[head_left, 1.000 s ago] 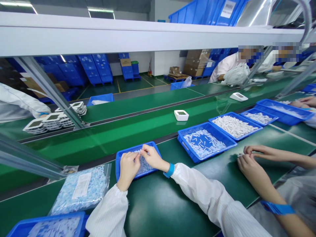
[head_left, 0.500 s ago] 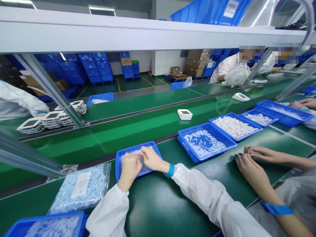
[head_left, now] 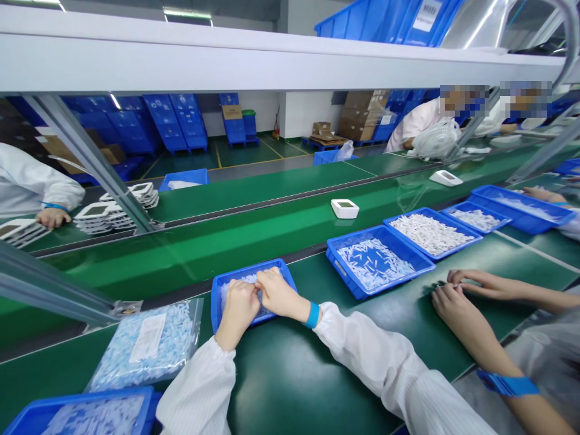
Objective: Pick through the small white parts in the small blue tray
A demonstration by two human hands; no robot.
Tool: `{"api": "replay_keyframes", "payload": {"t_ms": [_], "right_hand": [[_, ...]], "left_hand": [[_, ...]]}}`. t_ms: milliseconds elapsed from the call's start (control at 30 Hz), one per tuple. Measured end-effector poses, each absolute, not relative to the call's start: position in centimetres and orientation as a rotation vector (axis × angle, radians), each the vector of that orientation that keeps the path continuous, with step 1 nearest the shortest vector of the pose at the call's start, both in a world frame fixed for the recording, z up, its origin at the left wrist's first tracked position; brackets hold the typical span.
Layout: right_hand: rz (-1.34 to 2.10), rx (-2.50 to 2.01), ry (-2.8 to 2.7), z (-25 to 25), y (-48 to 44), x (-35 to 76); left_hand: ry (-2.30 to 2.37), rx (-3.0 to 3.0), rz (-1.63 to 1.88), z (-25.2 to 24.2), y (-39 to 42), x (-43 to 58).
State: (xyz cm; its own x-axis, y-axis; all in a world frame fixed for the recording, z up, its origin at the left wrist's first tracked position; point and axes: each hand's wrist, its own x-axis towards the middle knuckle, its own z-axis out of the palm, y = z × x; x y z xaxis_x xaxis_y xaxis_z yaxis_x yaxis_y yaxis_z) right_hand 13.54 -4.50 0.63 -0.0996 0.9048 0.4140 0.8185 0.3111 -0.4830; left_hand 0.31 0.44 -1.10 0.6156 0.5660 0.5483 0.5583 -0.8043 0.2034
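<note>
My left hand point(head_left: 239, 307) and my right hand point(head_left: 281, 293) meet above a small blue tray point(head_left: 216, 305) of whitish translucent pieces. The fingers of both are pinched together, fingertip to fingertip. Whatever they pinch is too small and too covered by the fingers to name. A blue band point(head_left: 313, 315) circles my right wrist. Left of the tray lies a clear bag point(head_left: 174, 341) packed with pale blue and white pieces, with a white label on it. Another blue tray point(head_left: 149, 402) with similar pale pieces sits at the lower left.
Blue trays point(head_left: 357, 290) of small white parts line the right side of the bench. A co-worker's hands point(head_left: 466, 302) work close on my right. Beyond runs a green conveyor point(head_left: 254, 238) carrying white devices point(head_left: 345, 209). A metal post point(head_left: 97, 163) and overhead shelf point(head_left: 181, 63) frame the view.
My hands stay pinched over the tray, barely shifting. White devices on the conveyor have slid slightly right. At far left, a co-worker's hand and a stack of devices have moved left.
</note>
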Motion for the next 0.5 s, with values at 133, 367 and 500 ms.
{"api": "replay_keyframes", "payload": {"t_ms": [133, 367, 500], "right_hand": [[0.295, -1.482, -1.889, 0.8, -4.5, 13.9], [0.626, -1.375, -1.666, 0.6, -3.8, 14.3], [0.779, -1.234, -1.393, -0.1, -3.0, 14.2]], "left_hand": [[0.961, 2.834, 0.983, -1.2, 0.5, 0.3], [0.991, 2.773, 1.096, -1.0, 0.3, 0.5], [1.02, 2.712, 1.121, -0.7, 0.3, 0.7]]}}
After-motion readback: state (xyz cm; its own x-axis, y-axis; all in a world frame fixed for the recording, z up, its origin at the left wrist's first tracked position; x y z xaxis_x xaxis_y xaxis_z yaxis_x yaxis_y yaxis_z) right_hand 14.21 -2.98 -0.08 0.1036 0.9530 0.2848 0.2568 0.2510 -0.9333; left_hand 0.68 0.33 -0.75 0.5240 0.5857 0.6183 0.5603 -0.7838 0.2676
